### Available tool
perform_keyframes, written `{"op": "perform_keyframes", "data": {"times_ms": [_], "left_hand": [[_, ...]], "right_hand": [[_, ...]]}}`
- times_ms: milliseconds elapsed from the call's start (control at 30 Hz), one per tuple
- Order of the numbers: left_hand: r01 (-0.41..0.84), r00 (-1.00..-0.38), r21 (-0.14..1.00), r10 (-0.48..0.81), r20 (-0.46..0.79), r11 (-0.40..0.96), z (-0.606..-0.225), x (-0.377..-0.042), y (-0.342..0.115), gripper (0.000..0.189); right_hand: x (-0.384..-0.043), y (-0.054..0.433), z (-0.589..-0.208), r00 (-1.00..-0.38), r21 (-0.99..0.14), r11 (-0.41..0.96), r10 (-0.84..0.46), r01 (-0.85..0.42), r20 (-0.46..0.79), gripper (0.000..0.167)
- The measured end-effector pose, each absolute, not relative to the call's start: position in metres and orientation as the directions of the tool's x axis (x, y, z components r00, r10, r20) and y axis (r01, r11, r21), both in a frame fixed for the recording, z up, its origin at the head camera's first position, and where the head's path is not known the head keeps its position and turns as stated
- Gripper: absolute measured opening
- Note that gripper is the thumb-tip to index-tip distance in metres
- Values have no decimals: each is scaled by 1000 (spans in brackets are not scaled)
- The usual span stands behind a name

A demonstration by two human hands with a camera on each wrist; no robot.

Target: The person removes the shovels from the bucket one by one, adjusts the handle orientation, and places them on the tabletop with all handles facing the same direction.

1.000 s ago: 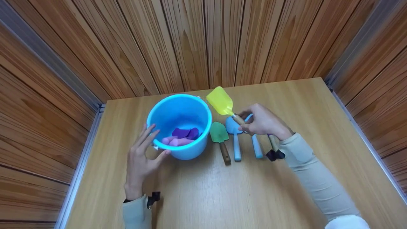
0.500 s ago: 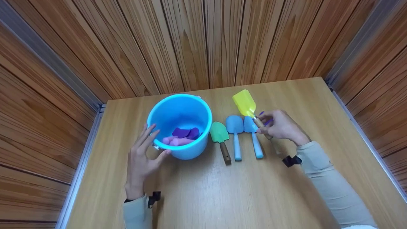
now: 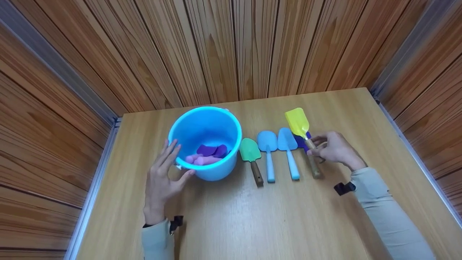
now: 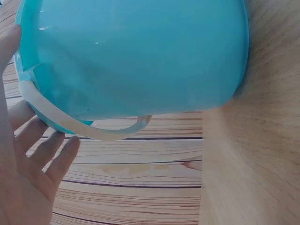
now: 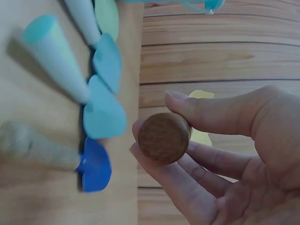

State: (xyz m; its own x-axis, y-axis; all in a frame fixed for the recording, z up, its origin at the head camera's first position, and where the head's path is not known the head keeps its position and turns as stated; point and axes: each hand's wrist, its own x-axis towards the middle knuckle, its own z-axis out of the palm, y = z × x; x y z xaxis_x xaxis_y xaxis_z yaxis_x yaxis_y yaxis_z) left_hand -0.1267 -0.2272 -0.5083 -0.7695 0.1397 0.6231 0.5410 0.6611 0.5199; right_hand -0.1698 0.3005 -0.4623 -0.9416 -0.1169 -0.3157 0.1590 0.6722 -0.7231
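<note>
My right hand (image 3: 335, 148) pinches the wooden handle of a yellow toy shovel (image 3: 297, 121). In the right wrist view the round handle end (image 5: 164, 138) faces the camera between thumb and fingers. A dark blue trowel (image 3: 301, 141) lies on the table beneath it, partly hidden by the shovel and hand. On the other side, my left hand (image 3: 160, 186) rests with spread, fairly straight fingers on the rim of a light blue bucket (image 3: 216, 173). The bucket's white carrying handle (image 4: 70, 119) hangs near those fingers. Purple and pink pieces (image 3: 207, 160) lie inside the bucket.
Between bucket and right hand lie a green trowel (image 3: 249, 150) with a brown handle, a blue shovel (image 3: 267, 141) and a blue trowel (image 3: 287, 139), side by side. Wood-panelled walls (image 3: 223, 54) enclose the table (image 3: 238, 224) at the back and sides.
My right hand has carried the yellow shovel rightward and slightly nearer, from beside the bucket to above the dark blue trowel. My left hand has stayed at the bucket rim.
</note>
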Motion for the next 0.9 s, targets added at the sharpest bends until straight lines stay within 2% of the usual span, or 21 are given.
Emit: {"op": "perform_keyframes", "data": {"times_ms": [300,567,900], "left_hand": [[604,-700,430,190,688,671,-506,-130,-234,88],[583,-725,471,162,669,662,-506,-128,-232,87],[582,-731,493,149,666,647,-510,-129,-227,85]], "right_hand": [[-166,322,-484,-928,-719,655,-75,230,-366,63],[-163,338,-500,-918,-695,667,-40,269,-394,71],[-161,359,-511,-892,-651,682,4,333,-452,69]]}}
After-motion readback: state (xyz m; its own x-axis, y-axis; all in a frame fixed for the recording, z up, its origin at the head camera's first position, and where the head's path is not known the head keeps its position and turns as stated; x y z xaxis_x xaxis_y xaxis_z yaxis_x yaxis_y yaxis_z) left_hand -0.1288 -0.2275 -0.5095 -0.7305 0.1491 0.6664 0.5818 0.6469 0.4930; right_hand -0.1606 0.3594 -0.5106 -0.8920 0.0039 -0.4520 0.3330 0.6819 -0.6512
